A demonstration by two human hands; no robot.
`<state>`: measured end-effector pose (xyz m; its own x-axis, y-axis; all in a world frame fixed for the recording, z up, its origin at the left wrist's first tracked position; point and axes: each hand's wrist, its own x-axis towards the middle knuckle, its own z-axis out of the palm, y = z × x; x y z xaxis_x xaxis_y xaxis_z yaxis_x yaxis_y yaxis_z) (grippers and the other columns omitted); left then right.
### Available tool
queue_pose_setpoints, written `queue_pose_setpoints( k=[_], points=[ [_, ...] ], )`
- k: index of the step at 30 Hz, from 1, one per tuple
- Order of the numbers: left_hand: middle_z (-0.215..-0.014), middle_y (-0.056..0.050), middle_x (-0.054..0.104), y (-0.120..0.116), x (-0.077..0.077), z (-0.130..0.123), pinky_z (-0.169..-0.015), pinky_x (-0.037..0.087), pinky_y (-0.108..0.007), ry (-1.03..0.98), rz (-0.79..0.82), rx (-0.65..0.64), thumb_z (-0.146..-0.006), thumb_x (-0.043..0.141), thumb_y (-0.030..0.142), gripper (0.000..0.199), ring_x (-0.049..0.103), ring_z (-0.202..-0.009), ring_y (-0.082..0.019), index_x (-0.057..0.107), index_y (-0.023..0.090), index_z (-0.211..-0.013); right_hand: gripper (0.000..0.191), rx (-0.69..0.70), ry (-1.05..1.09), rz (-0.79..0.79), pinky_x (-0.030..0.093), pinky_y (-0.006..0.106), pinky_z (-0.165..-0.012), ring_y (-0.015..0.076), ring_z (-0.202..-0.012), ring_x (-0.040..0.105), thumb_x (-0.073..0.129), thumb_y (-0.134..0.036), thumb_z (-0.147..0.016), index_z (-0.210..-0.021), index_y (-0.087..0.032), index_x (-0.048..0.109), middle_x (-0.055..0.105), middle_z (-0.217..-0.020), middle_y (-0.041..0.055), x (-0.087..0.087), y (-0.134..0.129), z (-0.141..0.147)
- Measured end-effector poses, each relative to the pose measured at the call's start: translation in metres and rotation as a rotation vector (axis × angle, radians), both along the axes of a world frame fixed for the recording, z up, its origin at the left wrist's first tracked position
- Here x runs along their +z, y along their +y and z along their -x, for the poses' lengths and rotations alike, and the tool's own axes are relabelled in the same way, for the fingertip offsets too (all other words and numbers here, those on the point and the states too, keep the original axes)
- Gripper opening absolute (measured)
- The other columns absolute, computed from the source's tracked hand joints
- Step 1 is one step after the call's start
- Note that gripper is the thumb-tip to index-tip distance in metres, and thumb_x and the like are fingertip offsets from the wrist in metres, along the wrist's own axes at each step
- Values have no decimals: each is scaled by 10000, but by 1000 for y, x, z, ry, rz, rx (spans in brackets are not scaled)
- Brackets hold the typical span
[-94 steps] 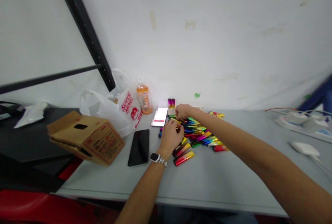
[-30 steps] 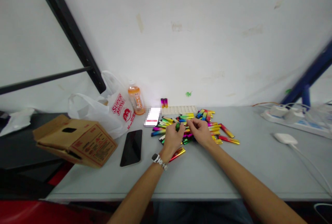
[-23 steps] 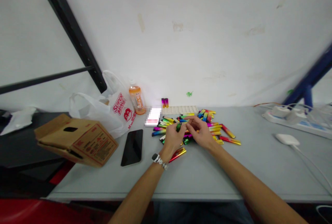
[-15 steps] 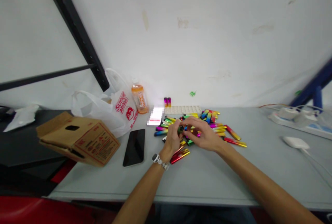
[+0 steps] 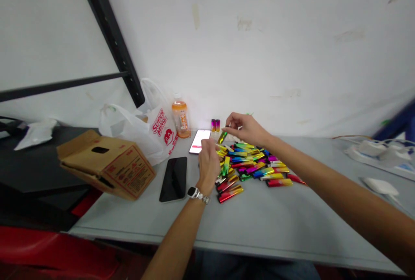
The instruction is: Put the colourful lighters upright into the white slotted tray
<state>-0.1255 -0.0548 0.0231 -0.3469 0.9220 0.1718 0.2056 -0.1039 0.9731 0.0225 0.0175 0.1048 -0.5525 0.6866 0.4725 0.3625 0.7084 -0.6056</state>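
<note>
Grey tabletop (image 5: 259, 224) runs along a scuffed white wall, and a person sits at it with both bare arms stretched forward. A heap of shiny rainbow-coloured lighters (image 5: 249, 165) lies in the middle of the table.

The right hand (image 5: 244, 128) is raised just behind the heap, near the wall, its fingertips pinching one green-and-gold lighter (image 5: 222, 137) that hangs tilted above the far left edge of the heap. The left hand (image 5: 208, 163), with a watch (image 5: 194, 193) on the wrist, sits at the heap's left edge, its fingers curled loosely; whether it grips a lighter cannot be told from here.

Two lighters (image 5: 215, 125) stand upright against the wall just behind the heap, beside a lit phone (image 5: 200, 141). A dark phone (image 5: 174, 179) lies flat to the left of the heap. Further left are an orange drink bottle (image 5: 180, 120), a white plastic bag (image 5: 142, 131) and a cardboard box (image 5: 108, 170) that overhangs the table's left end.

To handle the pinched lighter well, a light fingertip hold near its top looks best, keeping it clear of the lit phone and of the upright pair, which would topple easily.

Open table lies in front of the heap and to its right, as far as a power strip (image 5: 379, 152) and a white charger (image 5: 380, 186).
</note>
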Motion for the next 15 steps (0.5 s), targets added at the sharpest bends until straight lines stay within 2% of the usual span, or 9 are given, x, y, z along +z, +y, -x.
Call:
queue_pose_setpoints(
  k=[3, 6, 10, 15],
  points=[
    [-704, -59, 650, 1, 0, 10, -599, 332, -273, 412, 19, 71, -997, 313, 448, 442, 576, -641, -156, 577, 184, -761, 181, -196, -40, -102, 359, 260, -605, 114, -594, 499, 697, -324, -849, -860, -165, 611, 581, -640, -23, -6, 49, 20],
    [-710, -98, 693, 0, 1, 10, -602, 288, -298, 662, 158, 28, -985, 339, 401, 491, 601, -681, -181, 628, 177, -657, 121, -302, -175, -117, 366, 257, -635, 133, -642, 544, 703, -261, -838, -864, -155, 650, 649, -709, 14, -20, 88, 42],
    [-751, -86, 734, -1, 1, 5, -600, 270, -297, 785, 205, -21, -971, 368, 396, 482, 609, -675, -173, 718, 178, -721, 95, -370, -275, -100, 382, 252, -659, 160, -711, 593, 681, -233, -851, -893, -149, 679, 707, -804, 57, -38, 113, 66],
    [-778, -85, 751, 1, -3, 6, -589, 260, -302, 825, 217, -15, -963, 369, 403, 487, 622, -682, -180, 761, 190, -767, 91, -369, -313, -102, 389, 247, -677, 167, -749, 609, 671, -226, -853, -901, -150, 688, 727, -865, 67, -52, 122, 78]
  ],
)
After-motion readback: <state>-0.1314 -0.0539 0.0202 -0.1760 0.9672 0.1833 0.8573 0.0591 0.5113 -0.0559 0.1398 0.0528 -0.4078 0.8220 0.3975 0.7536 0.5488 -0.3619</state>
